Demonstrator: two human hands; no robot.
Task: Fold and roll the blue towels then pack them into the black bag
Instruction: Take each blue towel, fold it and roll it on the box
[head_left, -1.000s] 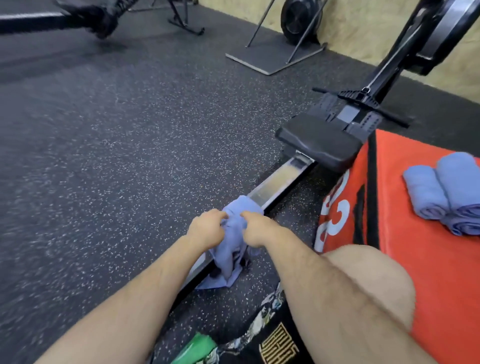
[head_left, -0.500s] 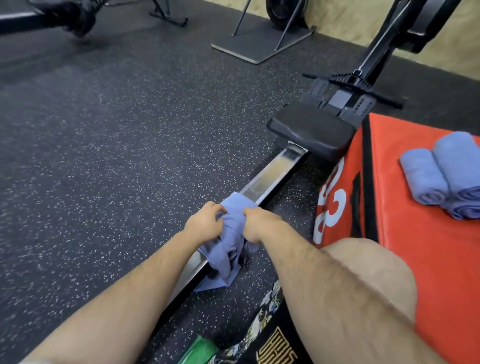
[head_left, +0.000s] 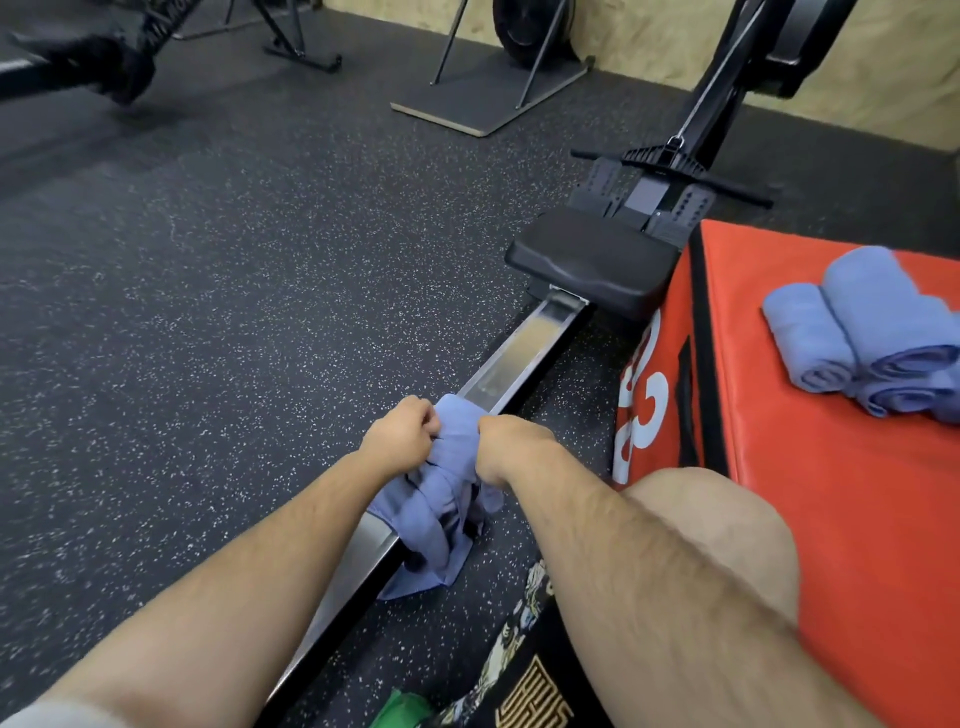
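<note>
From my head camera, looking down and forward: my left hand (head_left: 402, 434) and my right hand (head_left: 506, 447) are both out in front of me, close together, each curled into a fist around the upper edge of one blue towel (head_left: 441, 512). My left fingers are bunched tight on the cloth; I see my right hand from the back of the wrist, so its fingertips are hidden, but the towel runs straight into its grip. The towel is crumpled, not folded. It hangs down between my fists and drapes over the metal rail (head_left: 524, 348) of a rowing machine, with a loose corner lying on the speckled black floor (head_left: 234, 286) just beside the rail.

Further along the rail sits the black seat (head_left: 592, 260). To my right stands a red box (head_left: 831, 493) with white markings on its side, and my bare knee (head_left: 717, 530) is just in front of it. On top of the box, well apart from my hands, lie the rolled blue towels (head_left: 852, 332), pressed against one another near the right edge of the view.
</note>
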